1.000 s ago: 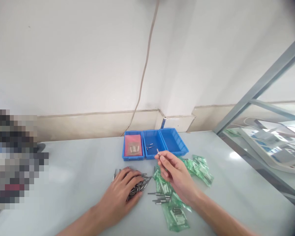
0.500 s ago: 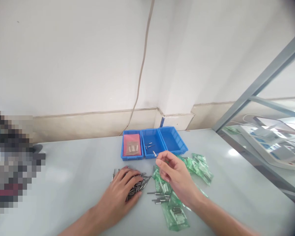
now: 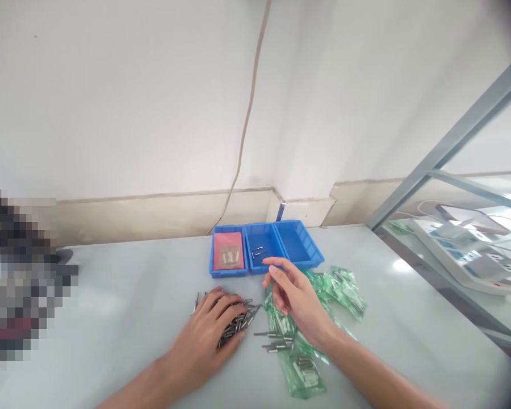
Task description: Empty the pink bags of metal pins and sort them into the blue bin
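My left hand (image 3: 210, 329) lies flat, fingers spread, on a pile of small metal pins (image 3: 238, 324) on the grey table. My right hand (image 3: 296, 298) hovers above green plastic bags (image 3: 327, 295), just in front of the middle blue bin (image 3: 260, 250). Its fingers are loosely apart and I see nothing in them. A few pins lie inside that middle bin. More loose pins (image 3: 276, 341) rest on the bags under my right wrist.
Three blue bins stand side by side: the left one (image 3: 227, 255) holds a pink sheet with small parts, the right one (image 3: 298, 244) looks bare. A cable runs down the wall. A metal frame and white devices (image 3: 464, 250) are at right.
My right hand held a single pin between its fingertips before; now the pin is gone from it and the fingers have spread, near the middle bin. My left hand stayed on the pile.
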